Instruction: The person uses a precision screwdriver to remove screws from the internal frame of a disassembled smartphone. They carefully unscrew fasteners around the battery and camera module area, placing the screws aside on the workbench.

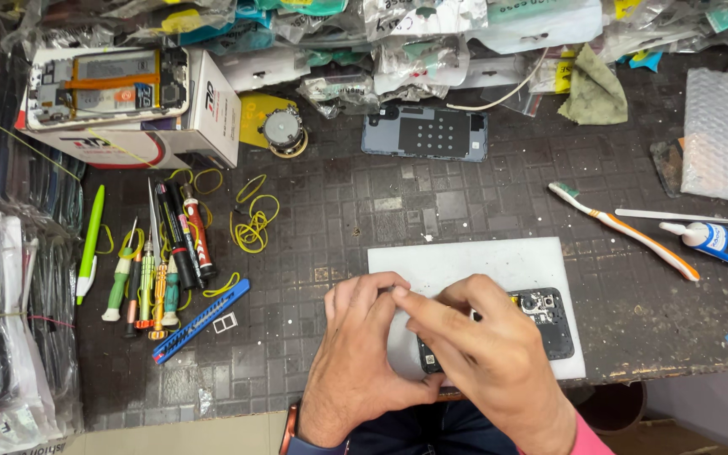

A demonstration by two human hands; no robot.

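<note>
The phone [541, 324], opened and lying back-up with its dark inner board and camera cluster exposed, is seen on a white mat [473, 261] at the near edge of the bench [381, 211]. It is largely covered by the two hands. The left hand [355, 362] is curled beside the phone's left end, its fingers bent inward; whether anything is pinched between them cannot be told. The right hand [486, 354] is laid over the phone's middle, fingers drawn together toward the left fingertips, and what it grips, if anything, is hidden.

The phone is judged light, thin and stiff, yet fragile: the bare board, connectors and lenses should not be pressed. It is best taken by its long side edges, where the frame is solid; its smooth frame may be slippery.

Farther left, a row of small screwdrivers [149, 278], a blue tool [202, 320], a green pen [88, 244] and yellow rubber bands [254, 223] are laid out. To the right lie a toothbrush [625, 229] and a glue tube [718, 240]. Beyond, a grey back cover [425, 133], a white box [170, 126] carrying another opened phone [107, 84], a green cloth [593, 91] and bagged parts [414, 59] are found.
</note>
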